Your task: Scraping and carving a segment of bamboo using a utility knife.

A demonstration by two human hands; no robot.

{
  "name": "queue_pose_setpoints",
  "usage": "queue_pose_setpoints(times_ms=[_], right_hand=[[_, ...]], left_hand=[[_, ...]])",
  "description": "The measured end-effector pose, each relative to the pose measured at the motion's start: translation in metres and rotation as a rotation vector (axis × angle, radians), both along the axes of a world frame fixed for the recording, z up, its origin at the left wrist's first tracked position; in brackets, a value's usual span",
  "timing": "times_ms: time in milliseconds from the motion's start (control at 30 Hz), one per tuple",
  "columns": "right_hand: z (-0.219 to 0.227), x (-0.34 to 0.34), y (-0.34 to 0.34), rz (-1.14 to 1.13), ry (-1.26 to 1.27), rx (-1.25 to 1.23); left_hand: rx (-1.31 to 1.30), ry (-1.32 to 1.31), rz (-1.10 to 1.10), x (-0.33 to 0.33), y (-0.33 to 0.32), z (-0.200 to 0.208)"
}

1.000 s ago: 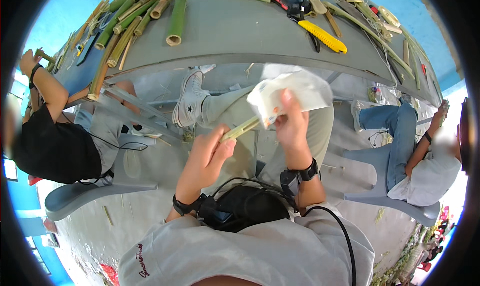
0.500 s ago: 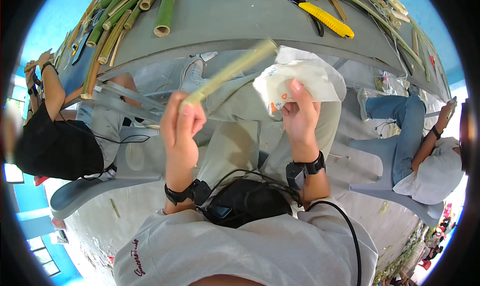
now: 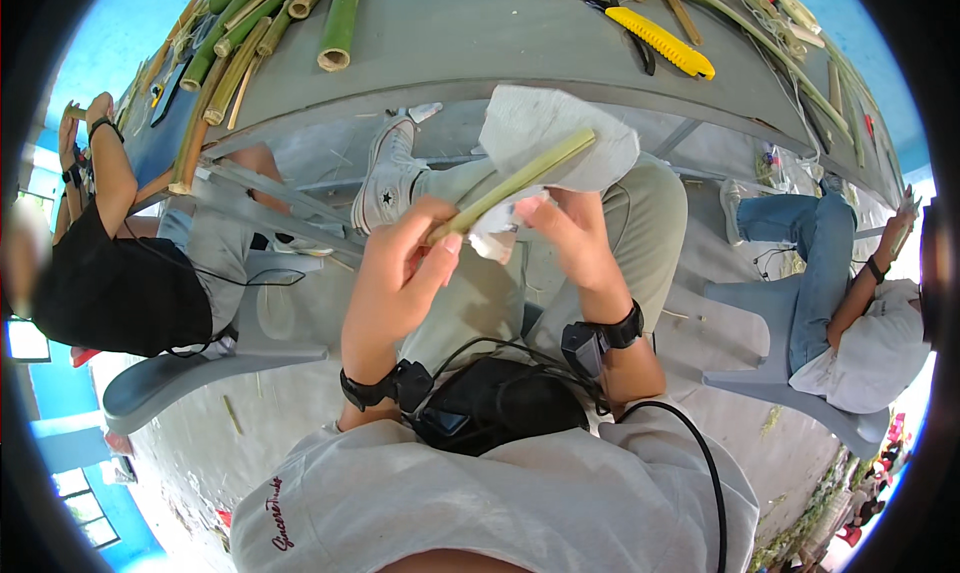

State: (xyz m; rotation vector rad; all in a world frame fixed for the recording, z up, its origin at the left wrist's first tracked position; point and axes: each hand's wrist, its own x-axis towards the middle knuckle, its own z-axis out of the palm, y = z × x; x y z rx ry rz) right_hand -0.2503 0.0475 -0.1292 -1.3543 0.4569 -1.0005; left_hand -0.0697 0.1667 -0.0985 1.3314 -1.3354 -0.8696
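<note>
My left hand (image 3: pixel 400 273) rises in front of my lap with the wrist bent back, its grip pinched shut on the lower end of a pale green bamboo strip (image 3: pixel 515 185); the thumb and fingertips close around it and the strip slants up to the right, its far end lying across a crumpled white paper sheet (image 3: pixel 555 138); my right hand (image 3: pixel 570 238) stands just beside the left, palm turned inward, its grip closed on the lower folds of that sheet, the fingers touching both paper and strip; both wrists wear black straps with cables running down to a black pouch (image 3: pixel 495 403) on my lap.

The strip and paper hang in the air below the curved front edge of the grey worktop (image 3: pixel 480 33), with open room over my knees and a white sneaker (image 3: pixel 385 178) to the left of the hands; a grey plastic chair (image 3: pixel 200 363) stands at my left and another seated person in blue jeans (image 3: pixel 815 248) at my right, well apart.

The strip is flat, straight and smooth-faced; the paper is soft and wrinkled; on the worktop lie round green bamboo poles (image 3: pixel 250 33), cut ends showing hollow, and a yellow utility knife (image 3: pixel 660 43); a person in a black shirt (image 3: pixel 110 283) leans at the worktop's left end.
</note>
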Motion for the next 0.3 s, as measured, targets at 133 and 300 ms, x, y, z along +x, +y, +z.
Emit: queue_pose_setpoints(times_ms=[133,300], right_hand=[[-0.001,-0.001,0.003,-0.036,-0.220,0.040],[-0.003,0.008,-0.009,-0.032,-0.344,0.007]], left_hand=[[0.084,-0.042,-0.071,0.000,0.003,0.000],[0.099,-0.159,-0.111,0.001,0.003,-0.002]])
